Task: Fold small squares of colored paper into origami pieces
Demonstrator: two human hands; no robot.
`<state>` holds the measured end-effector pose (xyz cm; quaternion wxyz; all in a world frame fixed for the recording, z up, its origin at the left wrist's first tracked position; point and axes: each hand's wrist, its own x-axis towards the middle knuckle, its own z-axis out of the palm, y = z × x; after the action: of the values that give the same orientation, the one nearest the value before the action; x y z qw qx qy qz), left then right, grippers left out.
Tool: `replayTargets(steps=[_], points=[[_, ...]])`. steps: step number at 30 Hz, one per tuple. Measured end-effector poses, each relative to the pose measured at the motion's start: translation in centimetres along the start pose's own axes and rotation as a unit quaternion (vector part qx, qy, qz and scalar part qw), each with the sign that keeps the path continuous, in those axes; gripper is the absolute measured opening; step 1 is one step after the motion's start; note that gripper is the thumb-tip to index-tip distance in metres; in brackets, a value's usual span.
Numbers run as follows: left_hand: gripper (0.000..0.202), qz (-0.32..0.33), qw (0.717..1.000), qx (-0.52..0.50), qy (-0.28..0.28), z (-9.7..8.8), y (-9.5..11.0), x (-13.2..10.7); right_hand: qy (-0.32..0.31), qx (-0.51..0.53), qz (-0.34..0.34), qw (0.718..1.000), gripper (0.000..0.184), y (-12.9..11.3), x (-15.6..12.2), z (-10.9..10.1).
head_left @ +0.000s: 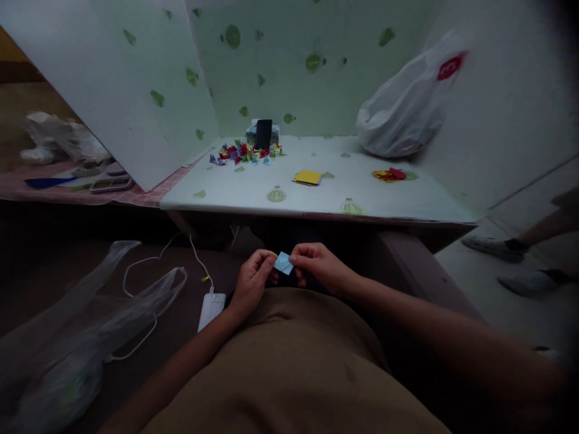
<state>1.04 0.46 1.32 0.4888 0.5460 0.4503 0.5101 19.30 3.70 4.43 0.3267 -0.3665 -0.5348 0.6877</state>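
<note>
Our fingers (266, 266) are closed in a pinch: the left hand (251, 281) and the right hand (322, 266) hold the folded blue paper (283, 263) between them, one at each side. We have it just above our lap, in front of the bench (217, 196). There, yellow paper (308, 177) lies near the middle, and many small colourful figures (244, 154) are gathered around the phone (263, 134).

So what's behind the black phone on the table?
A box shows on either side of the phone; its middle, directly behind the phone, is covered.
</note>
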Motion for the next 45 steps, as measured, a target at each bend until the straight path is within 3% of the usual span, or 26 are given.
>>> replayTargets(steps=[4, 6, 8, 10, 14, 17, 20, 28, 36, 45], points=[[0.044, 0.175, 0.975, 0.138, 0.003, -0.7, 0.0, 0.3, -0.016, 0.083, 0.041, 0.996, 0.026, 0.1, 0.1, -0.4], [0.028, 0.236, 0.948, 0.214, -0.005, -0.8, 0.3, 0.3, -0.039, 0.098, 0.068, 0.992, 0.024, 0.3, 0.2, -0.4], [0.009, 0.257, 0.935, 0.244, 0.003, -0.7, 0.6, 0.2, -0.06, 0.097, 0.081, 0.99, 0.025, 0.4, 0.2, -0.3], [0.008, 0.233, 0.943, 0.234, 0.032, -0.5, 0.9, -0.1, -0.059, 0.081, 0.065, 0.993, 0.029, 0.5, 0.1, -0.1], [0.016, 0.084, 0.984, 0.139, 0.074, 0.2, 1.3, -0.4, -0.006, 0.014, -0.027, 1.0, 0.032, 0.2, 0.0, 0.4], [0.019, -0.003, 0.998, 0.042, 0.044, 0.5, 1.4, -0.5, -0.008, -0.04, -0.064, 0.997, 0.028, 0.0, 0.0, 0.7], [0.02, -0.045, 0.999, -0.024, 0.002, 0.6, 1.3, -0.5, -0.006, -0.092, -0.075, 0.993, 0.023, 0.1, -0.1, 0.6], [0.022, -0.068, 0.997, -0.037, -0.013, 0.6, 0.8, -0.4, 0.02, -0.085, -0.077, 0.993, 0.021, 0.5, 0.0, 0.4], [0.021, -0.063, 0.996, -0.062, 0.007, 0.8, 1.3, -0.5, 0.015, -0.063, -0.069, 0.996, 0.027, 0.4, 0.0, 0.7], [0.02, -0.053, 0.994, -0.095, 0.014, 0.9, 1.3, -0.4, 0.002, -0.017, -0.089, 0.996, 0.014, 0.1, -0.2, 0.9]])
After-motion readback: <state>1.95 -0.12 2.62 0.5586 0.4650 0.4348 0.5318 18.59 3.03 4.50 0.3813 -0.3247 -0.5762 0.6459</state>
